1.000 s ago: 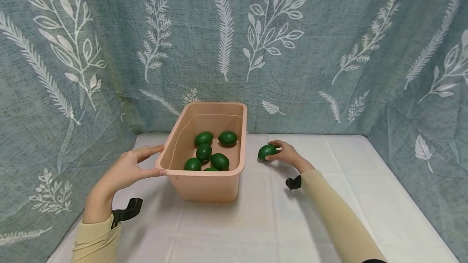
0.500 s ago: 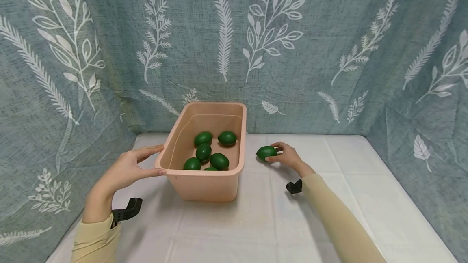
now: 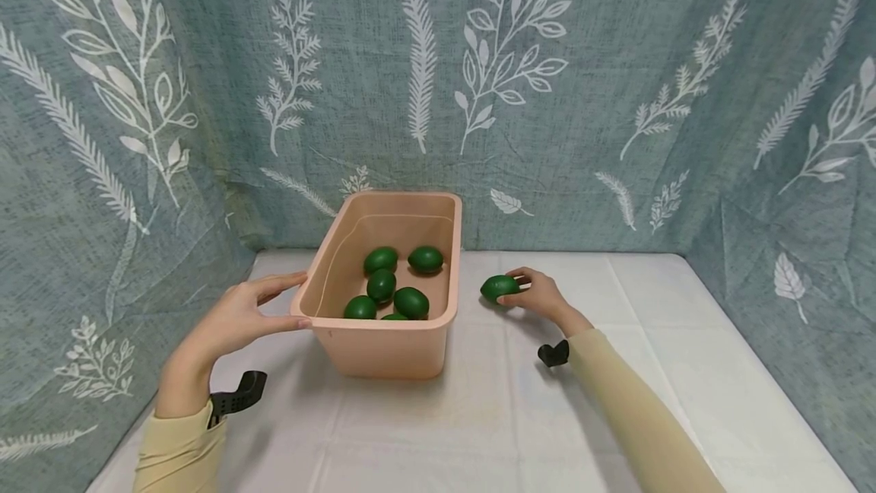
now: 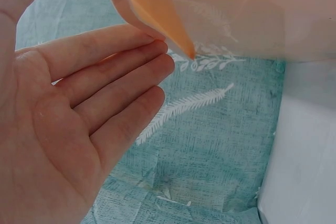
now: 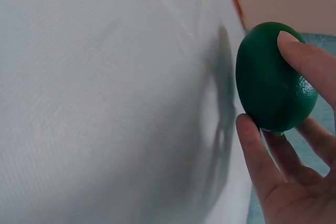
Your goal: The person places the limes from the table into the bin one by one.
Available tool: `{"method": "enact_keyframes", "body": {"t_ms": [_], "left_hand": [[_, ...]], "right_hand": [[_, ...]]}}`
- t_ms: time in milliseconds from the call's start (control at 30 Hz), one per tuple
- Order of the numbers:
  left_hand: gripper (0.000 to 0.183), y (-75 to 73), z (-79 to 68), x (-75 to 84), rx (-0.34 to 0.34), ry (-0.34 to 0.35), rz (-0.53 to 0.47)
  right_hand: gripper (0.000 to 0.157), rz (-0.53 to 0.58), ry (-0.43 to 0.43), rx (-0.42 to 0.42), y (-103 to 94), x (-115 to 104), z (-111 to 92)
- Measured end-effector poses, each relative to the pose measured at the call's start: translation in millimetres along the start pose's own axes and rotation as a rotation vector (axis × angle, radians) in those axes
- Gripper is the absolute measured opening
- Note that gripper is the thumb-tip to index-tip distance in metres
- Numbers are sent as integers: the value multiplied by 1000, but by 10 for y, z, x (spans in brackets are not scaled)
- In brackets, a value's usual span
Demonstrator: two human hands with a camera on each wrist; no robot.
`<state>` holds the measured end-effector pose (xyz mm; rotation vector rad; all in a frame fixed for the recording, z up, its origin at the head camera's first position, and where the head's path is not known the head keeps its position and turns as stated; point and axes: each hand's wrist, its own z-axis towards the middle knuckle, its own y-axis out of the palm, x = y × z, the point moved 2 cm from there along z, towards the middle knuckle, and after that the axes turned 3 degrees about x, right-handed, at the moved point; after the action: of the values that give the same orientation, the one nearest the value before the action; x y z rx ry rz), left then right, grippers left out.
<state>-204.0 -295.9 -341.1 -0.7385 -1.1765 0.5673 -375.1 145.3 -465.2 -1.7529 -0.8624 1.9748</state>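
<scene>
A dark green, glossy lime is pinched between the thumb and fingers of my right hand, just right of the bin. Up close in the right wrist view, the thumb lies across one side of the lime and fingertips touch its lower end. Whether it touches the cloth is unclear. My left hand has its fingers extended, with fingertips and thumb touching the near left corner of a peach plastic bin. In the left wrist view, the straight fingers meet the rim. Several similar limes lie inside.
The bin stands on a white cloth-covered table. A blue-green curtain with white leaf prints hangs behind and along both sides. One lime is mostly hidden by the bin's front rim.
The lime in my right hand has turned slightly and shifted a little to the left, its pointed end now facing the bin. My left hand and the bin have stayed put.
</scene>
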Motion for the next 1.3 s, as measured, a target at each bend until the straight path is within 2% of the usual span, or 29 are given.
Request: {"method": "enact_keyframes", "body": {"t_ms": [333, 667, 967, 1300], "left_hand": [[75, 9, 12, -30, 10, -4, 17], [74, 6, 17, -11, 2, -3, 8], [72, -4, 9, 5, -2, -8, 2], [71, -9, -5, 25, 2, -4, 12]], "right_hand": [[62, -39, -2, 37, -162, -71, -86], [68, -39, 16, 46, -424, -180, -221], [75, -62, -7, 41, -684, -510, -330], [73, -60, -37, 32, -830, -897, -372]]}}
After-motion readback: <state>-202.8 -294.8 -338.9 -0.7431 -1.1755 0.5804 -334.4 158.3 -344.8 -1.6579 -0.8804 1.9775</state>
